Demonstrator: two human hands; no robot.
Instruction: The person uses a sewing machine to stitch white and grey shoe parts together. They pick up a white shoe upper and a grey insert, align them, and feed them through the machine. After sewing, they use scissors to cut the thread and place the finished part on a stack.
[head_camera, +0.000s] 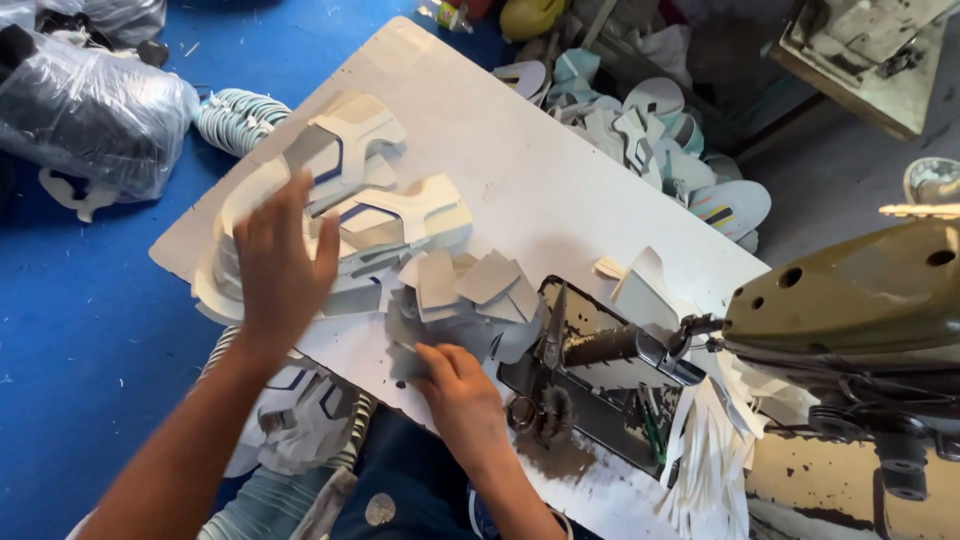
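On the white board (560, 190) beside the sewing machine (850, 300), your left hand (280, 265) lay spread, fingers wide, over the stack of cut white panels (370, 190). Your right hand (455, 385) pinched one small grey piece (410, 362) off the loose heap (470, 295). Judged early: both piles large, nothing seen under the needle.

1. Floor (90, 330): blue, littered with small white scraps.
2. Table (520, 170): white board top, worn and stained.
3. Sewing machine (850, 300): olive-green, chipped paint, at right.
4. Plastic-wrapped bundles (90, 110): on floor, upper left.
5. Pile of cut pieces (650, 130): beyond the table.
6. Light: even daylight.
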